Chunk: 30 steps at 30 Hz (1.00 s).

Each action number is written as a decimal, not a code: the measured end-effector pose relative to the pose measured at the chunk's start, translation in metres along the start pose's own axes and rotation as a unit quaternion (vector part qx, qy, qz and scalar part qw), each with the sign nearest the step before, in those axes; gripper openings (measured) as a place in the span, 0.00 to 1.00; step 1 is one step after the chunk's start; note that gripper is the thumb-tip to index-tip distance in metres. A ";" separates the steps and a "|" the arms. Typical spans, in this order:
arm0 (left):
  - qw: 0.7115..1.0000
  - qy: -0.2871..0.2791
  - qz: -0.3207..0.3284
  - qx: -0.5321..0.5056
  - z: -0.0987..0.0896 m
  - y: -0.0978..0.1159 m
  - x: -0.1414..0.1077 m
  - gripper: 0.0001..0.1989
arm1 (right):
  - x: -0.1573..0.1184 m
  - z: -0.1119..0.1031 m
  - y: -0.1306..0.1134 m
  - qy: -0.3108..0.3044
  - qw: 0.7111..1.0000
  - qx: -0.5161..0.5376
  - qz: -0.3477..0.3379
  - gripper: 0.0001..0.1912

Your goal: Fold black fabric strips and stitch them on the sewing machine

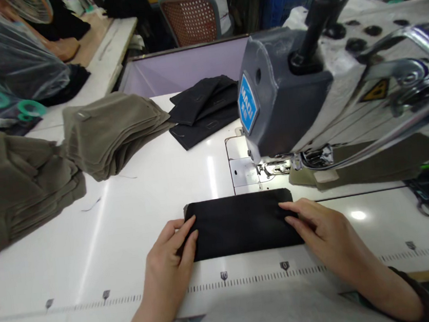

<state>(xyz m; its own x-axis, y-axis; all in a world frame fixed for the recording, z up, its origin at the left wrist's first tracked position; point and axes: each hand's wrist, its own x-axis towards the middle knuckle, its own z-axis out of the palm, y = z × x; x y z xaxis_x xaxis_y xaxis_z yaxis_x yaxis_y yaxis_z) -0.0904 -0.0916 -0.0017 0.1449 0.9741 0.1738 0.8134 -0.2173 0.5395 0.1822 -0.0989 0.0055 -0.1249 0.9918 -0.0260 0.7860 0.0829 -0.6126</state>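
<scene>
A black rectangular fabric piece point(243, 225) lies flat on the white sewing table, just in front of the needle area. My left hand point(171, 254) grips its left edge, fingers and thumb closed at the side. At the opposite end, my right hand point(321, 229) pinches the right edge the same way. Right behind the fabric is the sewing machine's presser foot and needle plate point(244, 172); a small gap separates them. The machine head point(280, 91) overhangs from the right.
Stacked olive fabric pieces point(106, 127) and a larger olive pile point(11, 184) occupy the left. Several black pieces point(204, 103) lie behind. More olive fabric point(384, 157) sits under the machine arm. A ruler strip point(247, 280) runs along the front edge. A chair point(192, 18) stands beyond.
</scene>
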 end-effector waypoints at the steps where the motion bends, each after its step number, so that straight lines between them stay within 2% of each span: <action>1: 1.000 0.000 0.000 0.001 0.000 0.000 0.000 0.14 | 0.000 0.000 0.000 0.000 1.000 0.003 0.000 0.12; 8: 1.000 0.001 0.003 0.009 0.000 -0.001 -0.001 0.14 | -0.002 0.000 0.002 0.001 1.000 0.030 0.007 0.11; 30: 1.000 0.002 0.004 -0.004 0.001 -0.002 -0.002 0.13 | 0.000 0.000 0.001 -0.013 1.000 0.006 0.011 0.12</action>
<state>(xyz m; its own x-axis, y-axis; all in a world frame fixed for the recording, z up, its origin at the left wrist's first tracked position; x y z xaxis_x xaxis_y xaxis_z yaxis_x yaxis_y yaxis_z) -0.0916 -0.0926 -0.0035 0.1498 0.9720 0.1810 0.8075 -0.2259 0.5449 0.1828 -0.0988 0.0047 -0.1237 0.9905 -0.0604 0.7819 0.0598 -0.6206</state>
